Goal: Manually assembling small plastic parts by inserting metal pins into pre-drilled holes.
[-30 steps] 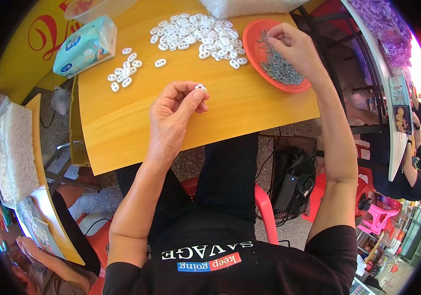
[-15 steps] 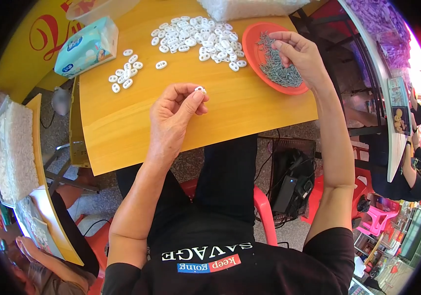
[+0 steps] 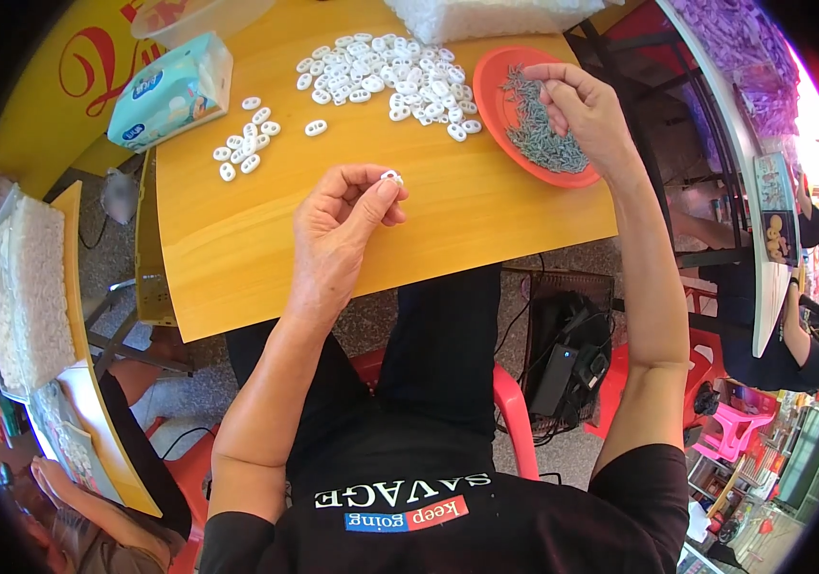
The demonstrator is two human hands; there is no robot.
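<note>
My left hand (image 3: 347,210) pinches a small white oval plastic piece (image 3: 391,177) between thumb and forefinger above the near part of the yellow table (image 3: 467,206). Over a red plate (image 3: 489,110) at the right, my right hand (image 3: 582,110) is curled with thumb and forefinger close together; what they hold, if anything, is too small to make out. Many small grey screws (image 3: 548,143) lie heaped on that plate. Beyond my left hand spreads a big pile of white oval two-holed pieces (image 3: 362,72). A smaller group of these pieces (image 3: 249,143) lies at the left, with a single piece (image 3: 316,127) between.
A tissue pack (image 3: 175,91) stands at the table's left edge. Along the far edge are a clear plastic tub (image 3: 199,24) and a large bag of white pieces (image 3: 496,17). At the left, another table bears a clear box of white pieces (image 3: 32,287); a co-worker's arm (image 3: 103,512) shows below.
Both hands hold nearly the same places. My right fingertips have shifted very slightly over the screws; the left hand keeps its pinch on the white piece.
</note>
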